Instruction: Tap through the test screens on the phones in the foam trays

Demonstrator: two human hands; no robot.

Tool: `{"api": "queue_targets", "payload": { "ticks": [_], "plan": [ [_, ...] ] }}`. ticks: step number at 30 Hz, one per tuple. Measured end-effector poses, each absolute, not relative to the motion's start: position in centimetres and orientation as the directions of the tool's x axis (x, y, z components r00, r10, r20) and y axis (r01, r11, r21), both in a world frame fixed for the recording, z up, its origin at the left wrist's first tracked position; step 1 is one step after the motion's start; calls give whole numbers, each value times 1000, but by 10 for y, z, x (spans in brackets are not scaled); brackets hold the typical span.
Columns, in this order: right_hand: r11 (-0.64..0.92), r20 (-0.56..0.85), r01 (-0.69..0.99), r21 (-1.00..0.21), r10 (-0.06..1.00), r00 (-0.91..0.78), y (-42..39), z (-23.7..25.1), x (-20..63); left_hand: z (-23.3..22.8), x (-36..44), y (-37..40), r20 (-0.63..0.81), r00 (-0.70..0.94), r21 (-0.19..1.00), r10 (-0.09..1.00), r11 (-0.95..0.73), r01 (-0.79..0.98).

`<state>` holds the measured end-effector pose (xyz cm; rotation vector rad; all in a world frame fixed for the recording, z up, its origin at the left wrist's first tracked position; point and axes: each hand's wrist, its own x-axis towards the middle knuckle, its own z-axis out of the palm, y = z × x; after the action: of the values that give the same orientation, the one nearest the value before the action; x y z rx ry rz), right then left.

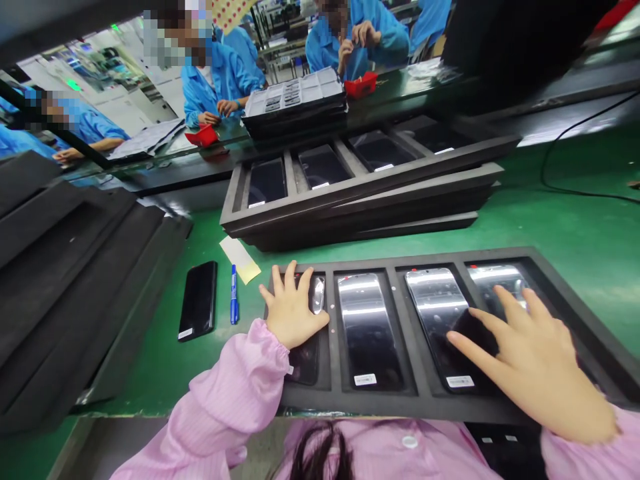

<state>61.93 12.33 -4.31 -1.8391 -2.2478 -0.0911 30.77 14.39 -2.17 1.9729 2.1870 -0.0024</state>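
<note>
A dark foam tray (336,360) lies on the bench in front of me, with several smartphones in its slots. My left hand (293,310) rests with spread fingers over the leftmost smartphone (306,363), covering much of it. Beside it, a second smartphone (370,327) lies uncovered, a white label near its lower end. My right hand (535,360) is spread over the right part of the tray. Its thumb and index finger are at the third smartphone (436,313), and its other fingers are over the rightmost smartphone (493,280). Whether they touch the screens I cannot tell.
A black smartphone (198,300), a blue marker (234,297) and a paper slip (241,259) lie left of the tray. Stacked foam trays (360,200) with smartphones stand behind; more foam (65,280) is piled left. A black cable (555,143) runs right. Co-workers in blue (220,77) sit across.
</note>
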Motion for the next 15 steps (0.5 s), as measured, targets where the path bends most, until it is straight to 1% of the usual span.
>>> {"api": "queue_targets", "payload": {
  "ticks": [2,3,5,7,10,12,14,15],
  "plan": [
    [180,220,984,10,959,-178,124,-43,610,-23,306,146,-153,-107,117,982,126,985],
    [181,225,983,30,957,-183,124,-43,607,-24,306,147,-153,-110,116,982,128,985],
    [176,212,984,4,962,-173,124,-46,605,-25,306,149,-141,-123,113,982,140,984],
    [137,194,986,-97,974,-116,126,-50,607,-25,307,150,-134,-135,106,982,150,983],
    [42,156,947,-318,988,9,128,-57,612,-24,311,151,-127,-144,102,981,158,982],
    [3,122,904,-427,991,54,129,-59,616,-25,311,151,-110,-150,110,983,162,981],
    [-4,110,887,-462,992,63,129,-60,617,-25,309,150,-72,-149,144,986,158,977],
    [-1,120,895,-446,991,61,128,-59,616,-25,307,149,-56,-150,175,987,158,972]
  ]
}}
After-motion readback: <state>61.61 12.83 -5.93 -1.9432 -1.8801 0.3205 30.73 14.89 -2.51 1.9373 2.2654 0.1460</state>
